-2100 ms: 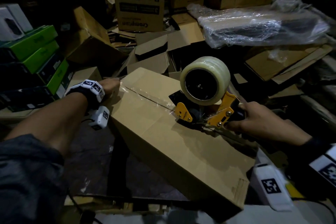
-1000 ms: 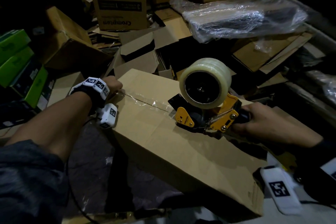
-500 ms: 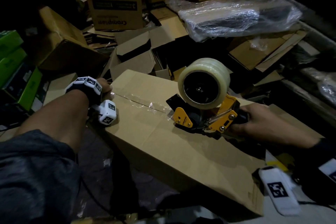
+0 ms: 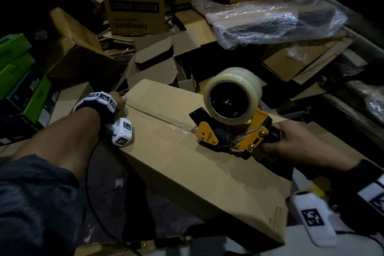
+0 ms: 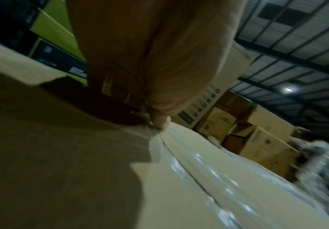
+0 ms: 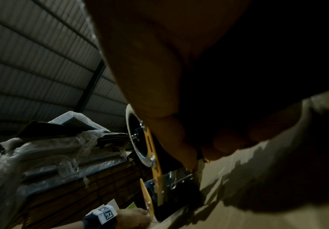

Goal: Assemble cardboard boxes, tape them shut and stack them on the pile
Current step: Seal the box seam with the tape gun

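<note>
While the left hand (image 4: 119, 100) pins the tape end at the cardboard box's (image 4: 187, 168) far-left edge, fingers curled over it, the right hand (image 4: 295, 141) grips the tape dispenser (image 4: 230, 122) mid-seam. If that pinned end slips, the tape may wrinkle.
</note>
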The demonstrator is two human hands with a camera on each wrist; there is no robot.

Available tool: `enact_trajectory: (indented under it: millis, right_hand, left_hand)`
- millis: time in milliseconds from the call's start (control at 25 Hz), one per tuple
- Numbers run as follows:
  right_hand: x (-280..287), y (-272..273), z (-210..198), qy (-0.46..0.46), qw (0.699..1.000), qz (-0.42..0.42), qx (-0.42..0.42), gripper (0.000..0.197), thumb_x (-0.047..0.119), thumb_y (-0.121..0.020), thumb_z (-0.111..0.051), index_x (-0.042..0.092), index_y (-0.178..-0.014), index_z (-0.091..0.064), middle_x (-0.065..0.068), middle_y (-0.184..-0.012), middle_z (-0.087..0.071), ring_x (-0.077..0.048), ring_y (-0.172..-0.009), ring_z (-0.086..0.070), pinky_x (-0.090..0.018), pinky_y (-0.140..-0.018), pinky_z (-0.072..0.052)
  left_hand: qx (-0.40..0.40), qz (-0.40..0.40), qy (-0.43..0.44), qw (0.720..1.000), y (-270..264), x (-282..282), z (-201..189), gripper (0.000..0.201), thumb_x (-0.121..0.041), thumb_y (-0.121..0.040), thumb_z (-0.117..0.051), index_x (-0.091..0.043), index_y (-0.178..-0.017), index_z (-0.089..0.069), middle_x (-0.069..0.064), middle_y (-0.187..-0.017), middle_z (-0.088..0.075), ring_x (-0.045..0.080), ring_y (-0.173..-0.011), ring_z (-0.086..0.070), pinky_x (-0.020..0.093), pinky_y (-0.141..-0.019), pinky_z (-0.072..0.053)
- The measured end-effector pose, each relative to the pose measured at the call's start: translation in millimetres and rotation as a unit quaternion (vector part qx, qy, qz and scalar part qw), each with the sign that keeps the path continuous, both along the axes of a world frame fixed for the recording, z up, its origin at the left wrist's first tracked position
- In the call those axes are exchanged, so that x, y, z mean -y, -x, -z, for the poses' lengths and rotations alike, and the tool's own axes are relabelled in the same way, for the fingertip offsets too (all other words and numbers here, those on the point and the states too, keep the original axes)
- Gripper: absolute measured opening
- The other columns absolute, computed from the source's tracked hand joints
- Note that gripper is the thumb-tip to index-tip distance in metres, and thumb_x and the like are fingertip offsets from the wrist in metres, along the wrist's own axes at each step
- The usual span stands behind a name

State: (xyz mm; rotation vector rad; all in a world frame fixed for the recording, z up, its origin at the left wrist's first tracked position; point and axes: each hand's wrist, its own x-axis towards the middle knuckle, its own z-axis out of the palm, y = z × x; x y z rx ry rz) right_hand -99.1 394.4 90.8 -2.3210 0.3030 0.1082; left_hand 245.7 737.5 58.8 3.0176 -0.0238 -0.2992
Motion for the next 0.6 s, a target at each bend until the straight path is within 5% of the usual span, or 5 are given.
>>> enact_trajectory:
  millis: [200,360,480,600]
  right_hand:
    - [2.3,-2.1,4.8,0.003,1.0,-0.007,0.008,0.013,0.02,-0.083,-0.078,0.024,-0.077,-0.067,0.011,-0.064,-0.071,-0.005,-0.052,-0.065,-0.019,-0.048,-0.046]
    - [2.2,-3.5,7.8,0.009,1.0,-0.011,0.006,0.009,0.021,-0.082,-0.079,0.022,-0.081,-0.07,0.009,-0.064,-0.071,-0.004,-0.055,-0.066,-0.02,-0.051,-0.048]
    - [1.1,-3.7,8.6,-0.002,1.0,-0.012,0.007,0.009,0.021,-0.082,-0.08,0.02,-0.085,-0.072,0.006,-0.067,-0.072,-0.006,-0.059,-0.068,-0.022,-0.054,-0.049]
    - [2.8,-4.5,10.8,0.011,1.0,-0.009,0.01,0.011,0.025,-0.079,-0.081,0.021,-0.082,-0.072,0.004,-0.069,-0.072,-0.012,-0.064,-0.07,-0.032,-0.058,-0.056]
  left_hand:
    - [-0.01,0.112,-0.077,0.991,69.2,42.8,-30.4,0.052,-0.037,-0.102,-0.036,-0.001,-0.14,-0.035,0.019,-0.145,-0.034,0.034,-0.132,-0.034,0.036,-0.104,-0.031]
    - [-0.09,0.205,-0.092,0.97,114.7,59.3,-17.0,0.058,-0.055,-0.099,-0.03,-0.011,-0.136,-0.036,0.014,-0.147,-0.035,0.028,-0.124,-0.041,0.047,-0.108,-0.032]
    - [-0.125,0.214,-0.139,0.959,134.7,66.1,-4.9,0.08,-0.062,-0.097,-0.019,-0.009,-0.153,0.0,0.011,-0.161,0.005,0.025,-0.149,-0.006,0.044,-0.12,-0.011]
    - [-0.128,0.301,-0.135,0.935,167.7,79.1,-4.2,0.084,-0.067,-0.094,-0.013,-0.014,-0.151,0.016,0.006,-0.158,0.021,0.022,-0.148,0.011,0.042,-0.122,-0.003]
